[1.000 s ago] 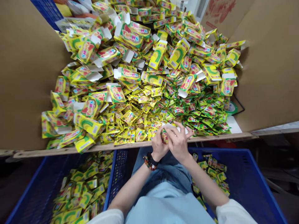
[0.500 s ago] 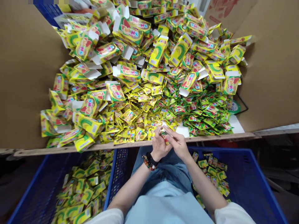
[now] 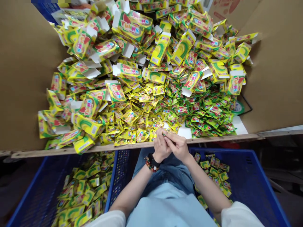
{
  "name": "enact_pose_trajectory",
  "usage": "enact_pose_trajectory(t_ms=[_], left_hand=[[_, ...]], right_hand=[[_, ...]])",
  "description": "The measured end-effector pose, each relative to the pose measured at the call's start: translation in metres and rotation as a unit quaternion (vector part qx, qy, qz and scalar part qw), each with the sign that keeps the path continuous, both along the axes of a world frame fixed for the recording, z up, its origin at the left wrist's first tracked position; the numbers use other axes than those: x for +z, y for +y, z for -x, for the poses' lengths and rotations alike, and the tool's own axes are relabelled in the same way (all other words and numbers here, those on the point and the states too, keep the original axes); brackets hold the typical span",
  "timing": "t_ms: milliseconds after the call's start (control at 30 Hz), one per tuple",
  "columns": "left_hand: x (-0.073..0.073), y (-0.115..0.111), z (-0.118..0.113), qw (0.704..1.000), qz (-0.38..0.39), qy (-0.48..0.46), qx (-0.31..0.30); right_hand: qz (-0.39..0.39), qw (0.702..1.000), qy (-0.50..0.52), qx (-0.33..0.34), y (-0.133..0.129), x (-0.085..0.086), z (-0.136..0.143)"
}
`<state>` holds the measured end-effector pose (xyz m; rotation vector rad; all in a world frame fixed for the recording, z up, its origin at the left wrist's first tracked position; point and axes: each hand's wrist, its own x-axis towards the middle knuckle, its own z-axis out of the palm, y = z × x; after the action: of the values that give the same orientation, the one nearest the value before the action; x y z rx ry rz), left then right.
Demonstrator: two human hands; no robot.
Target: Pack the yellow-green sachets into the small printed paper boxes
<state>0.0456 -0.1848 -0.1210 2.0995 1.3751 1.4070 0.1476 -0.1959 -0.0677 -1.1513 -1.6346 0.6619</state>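
Note:
My left hand [image 3: 162, 146], with a beaded bracelet and a dark band at its wrist, meets my right hand [image 3: 178, 145] at the table's front edge. Fingers of both are closed around a small printed box [image 3: 165, 134], of which barely a sliver shows; the rest is hidden. Just beyond the hands lie yellow candy sachets [image 3: 142, 135]. Green candy sachets [image 3: 210, 116] are heaped to the right. Behind them rises a pile of yellow-green printed boxes [image 3: 132, 26], many with white end flaps open.
A wooden rail [image 3: 94, 149] edges the table, with cardboard walls [image 3: 272, 69] at both sides. Below stand a blue crate [image 3: 30, 195] at left and another blue crate [image 3: 255, 189] at right, both holding filled-looking boxes. A tape roll [image 3: 237, 107] lies at the right.
My fingers have closed in over the small box; its white flap and red-green face showed between the hands before and are now mostly covered. The view has shifted slightly.

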Motion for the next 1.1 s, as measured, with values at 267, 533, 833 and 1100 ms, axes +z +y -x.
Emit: enact_pose_trajectory(t_ms=[267,533,833,1100], left_hand=[[0.05,0.024,0.072,0.987,0.002,0.114,0.112],[0.067,0.064,0.106,0.94,0.087,0.216,0.25],[0.066,0.056,0.109,0.978,-0.01,0.043,0.204],[0.06,0.036,0.047,0.989,0.126,-0.055,-0.059]], right_hand=[[0.148,0.909,-0.34,-0.19,-0.066,0.021,-0.102],[-0.009,0.943,-0.317,-0.098,0.038,-0.012,-0.038],[0.054,0.955,-0.269,-0.112,0.071,-0.021,-0.017],[0.087,0.987,-0.055,0.123,0.039,0.023,-0.009]])
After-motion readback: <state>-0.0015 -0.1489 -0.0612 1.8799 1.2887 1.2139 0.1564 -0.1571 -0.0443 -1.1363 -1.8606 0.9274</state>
